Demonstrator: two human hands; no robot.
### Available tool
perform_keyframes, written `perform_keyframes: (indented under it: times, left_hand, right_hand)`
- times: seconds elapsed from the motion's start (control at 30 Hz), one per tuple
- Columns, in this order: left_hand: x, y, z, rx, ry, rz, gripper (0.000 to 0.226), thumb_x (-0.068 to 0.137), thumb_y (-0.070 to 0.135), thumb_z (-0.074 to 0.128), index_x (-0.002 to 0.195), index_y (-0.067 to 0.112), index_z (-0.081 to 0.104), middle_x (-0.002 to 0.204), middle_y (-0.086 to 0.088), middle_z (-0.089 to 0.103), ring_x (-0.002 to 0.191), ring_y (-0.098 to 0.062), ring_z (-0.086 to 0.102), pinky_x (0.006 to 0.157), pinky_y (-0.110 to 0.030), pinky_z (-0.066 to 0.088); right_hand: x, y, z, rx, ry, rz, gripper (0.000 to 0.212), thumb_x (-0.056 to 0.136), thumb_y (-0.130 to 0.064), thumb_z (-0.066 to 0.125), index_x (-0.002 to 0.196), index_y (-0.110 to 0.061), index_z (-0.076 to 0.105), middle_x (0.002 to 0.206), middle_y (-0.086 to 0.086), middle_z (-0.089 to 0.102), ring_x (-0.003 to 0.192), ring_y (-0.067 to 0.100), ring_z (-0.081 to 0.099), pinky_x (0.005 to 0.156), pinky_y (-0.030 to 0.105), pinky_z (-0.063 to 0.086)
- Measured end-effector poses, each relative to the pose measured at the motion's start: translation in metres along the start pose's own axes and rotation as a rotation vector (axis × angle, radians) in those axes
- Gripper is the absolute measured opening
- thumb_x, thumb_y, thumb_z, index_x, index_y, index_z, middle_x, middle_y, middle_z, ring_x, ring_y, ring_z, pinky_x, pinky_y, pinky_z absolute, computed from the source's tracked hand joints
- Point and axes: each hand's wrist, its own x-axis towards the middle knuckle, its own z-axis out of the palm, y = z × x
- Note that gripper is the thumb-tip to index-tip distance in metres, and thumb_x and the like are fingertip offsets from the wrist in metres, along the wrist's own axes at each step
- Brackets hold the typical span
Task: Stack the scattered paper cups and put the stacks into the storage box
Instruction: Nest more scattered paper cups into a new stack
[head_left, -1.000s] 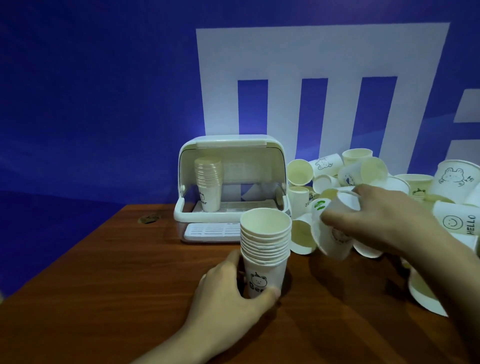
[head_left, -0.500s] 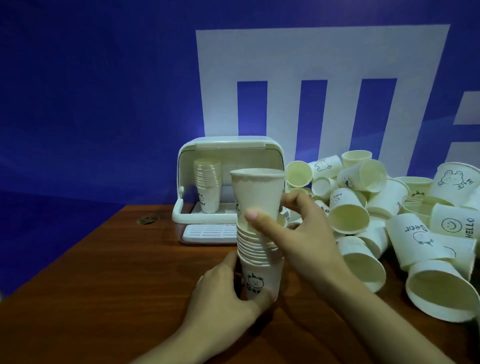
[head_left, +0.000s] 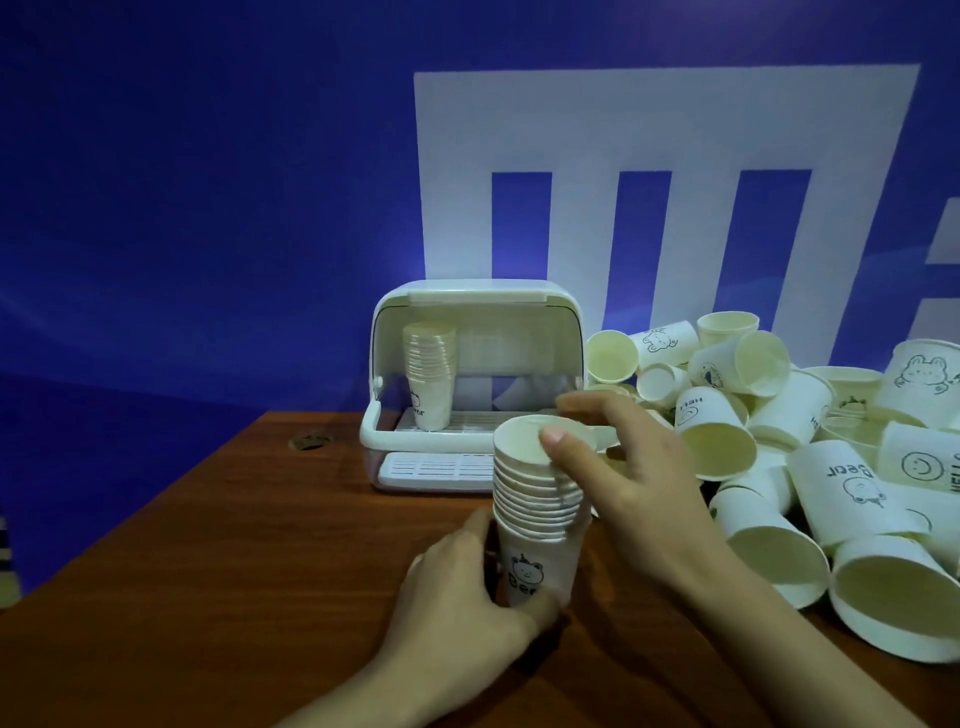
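At lower centre of the frame, on the table (head_left: 218, 571), the left hand (head_left: 467, 608) wraps the bottom cup of the stack (head_left: 537, 514), fingers curled round its base. Just right of it, the right hand (head_left: 623, 483) sits at the stack's top, thumb on the rim of the uppermost cup and fingers loosely curved over the far side; whether it pinches that cup or only touches it I cannot tell. The stack stands upright between the two hands, in front of the box (head_left: 475, 374), which stands open at centre with one finished stack (head_left: 430, 382) inside at its left. To seat the top cup well, I would press straight down on the rim while the left hand keeps the base from sliding, so the column stays plumb. At right of the frame the loose cups (head_left: 779, 467) lie heaped, near the right wrist, many on their sides.
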Motion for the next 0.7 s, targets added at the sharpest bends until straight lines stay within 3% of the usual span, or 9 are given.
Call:
perform_keyframes:
  times: [0.1,0.23,0.37,0.43,0.5,0.6,0.7]
  left_hand:
    - [-0.001,0.001,0.000,-0.012,0.005,-0.004,0.060,0.065,0.068,0.073,0.120,0.048,0.060,0.106,0.031,0.074,0.097,0.009,0.068,0.090,-0.031,0.057]
    - [-0.002,0.002,0.000,-0.020,0.000,-0.026,0.061,0.065,0.066,0.074,0.121,0.049,0.059,0.106,0.032,0.074,0.098,0.010,0.068,0.092,-0.031,0.057]
    - [0.000,-0.001,-0.001,-0.011,-0.020,-0.039,0.065,0.063,0.070,0.074,0.122,0.049,0.059,0.111,0.031,0.073,0.104,0.008,0.068,0.094,-0.033,0.058]
    - [0.000,-0.002,-0.001,0.000,-0.012,-0.035,0.064,0.063,0.072,0.073,0.120,0.046,0.060,0.110,0.029,0.074,0.104,0.007,0.068,0.094,-0.034,0.057]
    - [0.000,-0.002,0.000,0.011,-0.001,-0.031,0.061,0.064,0.072,0.073,0.117,0.045,0.060,0.108,0.029,0.074,0.102,0.007,0.068,0.092,-0.032,0.057]
    - [-0.001,-0.001,-0.001,0.014,-0.002,-0.033,0.059,0.064,0.073,0.071,0.115,0.046,0.059,0.107,0.031,0.072,0.101,0.010,0.066,0.092,-0.030,0.056]
    - [0.000,-0.001,-0.001,0.013,-0.010,-0.038,0.060,0.063,0.075,0.070,0.114,0.047,0.059,0.107,0.031,0.072,0.101,0.009,0.065,0.092,-0.031,0.056]
  right_hand:
    - [-0.001,0.005,0.002,-0.174,-0.002,-0.054,0.058,0.075,-0.068,0.047,0.105,-0.025,0.071,0.102,-0.018,0.064,0.108,0.013,0.055,0.095,0.035,0.041]
    - [-0.001,-0.004,-0.003,-0.274,-0.090,-0.097,0.059,0.079,-0.069,0.043,0.107,-0.025,0.070,0.105,-0.019,0.060,0.112,0.011,0.051,0.100,0.047,0.041]
    - [0.010,-0.017,-0.038,-0.366,-0.222,-0.016,0.061,0.083,-0.077,0.041,0.131,-0.042,0.052,0.122,-0.022,0.060,0.118,0.007,0.055,0.099,0.039,0.045]
    - [0.017,-0.020,-0.061,-0.740,-0.281,0.068,0.067,0.088,-0.072,0.048,0.141,-0.033,0.042,0.133,-0.010,0.058,0.124,0.018,0.055,0.098,0.041,0.047]
    - [0.020,-0.018,-0.077,-1.106,-0.387,0.219,0.068,0.086,-0.064,0.058,0.139,-0.026,0.040,0.138,-0.002,0.053,0.126,0.025,0.051,0.096,0.040,0.049]
    - [0.018,-0.009,-0.088,-1.228,-0.563,0.425,0.059,0.081,-0.052,0.070,0.129,-0.025,0.050,0.119,-0.002,0.057,0.108,0.021,0.059,0.087,0.035,0.054]
    - [0.021,0.000,-0.091,-1.245,-0.567,0.469,0.040,0.082,-0.040,0.073,0.117,-0.024,0.062,0.106,-0.001,0.059,0.094,0.019,0.063,0.084,0.035,0.059]
